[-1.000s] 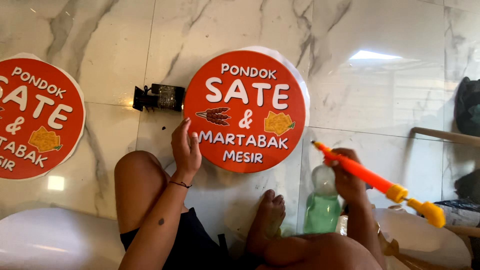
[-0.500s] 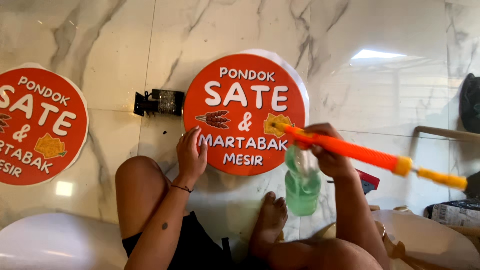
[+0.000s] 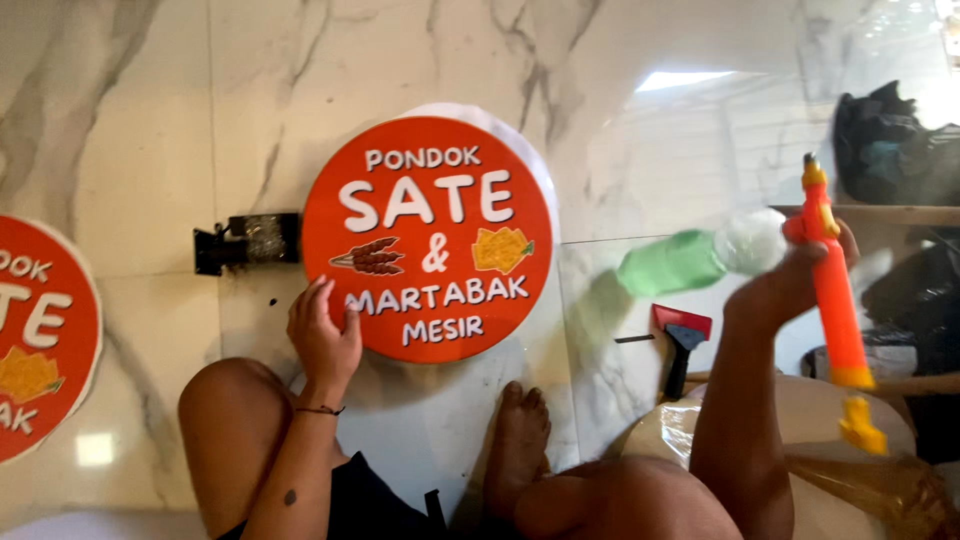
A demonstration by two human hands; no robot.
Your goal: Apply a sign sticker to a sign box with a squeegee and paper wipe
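The left hand [image 3: 322,335], fingers spread, presses the lower left edge of a round orange sign disc [image 3: 430,238] lying on the marble floor [image 3: 150,130], while the right hand [image 3: 790,280] is closed around an orange-nozzled spray bottle [image 3: 700,258] of green liquid, raised and tipped sideways over a clear sheet [image 3: 620,330]. A second orange disc [image 3: 40,340] lies at the floor's left edge, a black roller tool [image 3: 245,240] just beside the first disc, a red-handled scraper [image 3: 683,340] on the sheet. Tilted so, the bottle could dribble onto the printed face; light pressure might let the disc slide.
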